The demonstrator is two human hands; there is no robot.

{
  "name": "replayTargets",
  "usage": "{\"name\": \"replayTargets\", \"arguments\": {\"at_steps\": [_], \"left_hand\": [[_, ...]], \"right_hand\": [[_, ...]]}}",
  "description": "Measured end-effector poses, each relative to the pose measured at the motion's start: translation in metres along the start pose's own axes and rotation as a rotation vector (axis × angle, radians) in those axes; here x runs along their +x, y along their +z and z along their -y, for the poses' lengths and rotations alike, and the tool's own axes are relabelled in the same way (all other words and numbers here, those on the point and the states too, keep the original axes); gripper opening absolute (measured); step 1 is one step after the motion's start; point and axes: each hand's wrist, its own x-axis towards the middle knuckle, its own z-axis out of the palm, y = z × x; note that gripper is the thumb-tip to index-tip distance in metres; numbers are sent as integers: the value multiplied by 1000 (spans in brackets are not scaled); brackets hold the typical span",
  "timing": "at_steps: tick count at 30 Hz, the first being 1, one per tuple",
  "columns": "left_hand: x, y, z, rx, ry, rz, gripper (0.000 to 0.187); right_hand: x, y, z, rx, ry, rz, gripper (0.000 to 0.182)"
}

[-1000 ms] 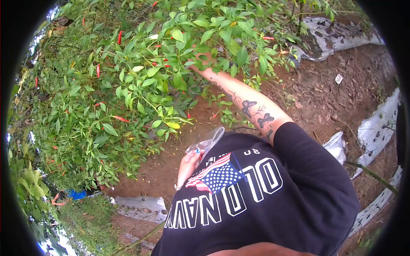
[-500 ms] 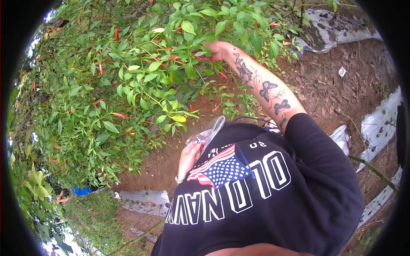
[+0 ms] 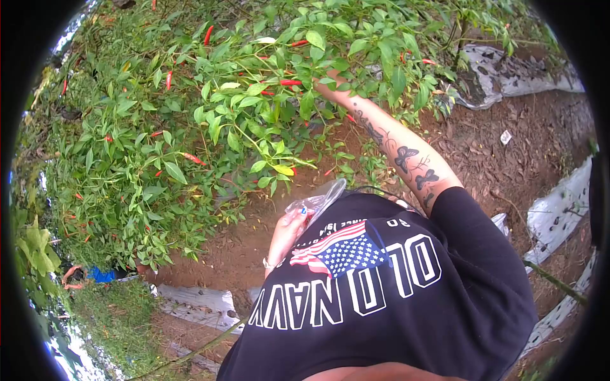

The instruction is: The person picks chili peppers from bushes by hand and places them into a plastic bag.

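Note:
My left hand is closed around a clear plastic bag or cup in front of my shirt. My right hand reaches in among the leaves of a chili plant, and its fingers are hidden by foliage. A red chili hangs just to the left of that hand. More red chilies show on the plant, such as one at the upper left and one lower down.
Bare brown soil lies below the plants. Silvery plastic sheeting runs along the right, with more at the lower left. A thin green stem crosses the right side. Another person in blue is far off at the lower left.
The view has shifted, so the plant sits further right. My right hand is now more deeply covered by leaves. My left hand still holds the clear plastic.

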Motion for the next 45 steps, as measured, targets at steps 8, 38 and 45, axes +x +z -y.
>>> {"name": "replayTargets", "arguments": {"at_steps": [8,38,45], "left_hand": [[4,-8,-7,-10,26,11,19],[23,-44,-15,-26,48,133,21],[41,-84,-19,-28,-58,207,15]], "right_hand": [[-24,1,23,-35,-277,-226,21],[8,0,-29,1132,302,451,37],[-24,9,12,781,353,254,31]]}}
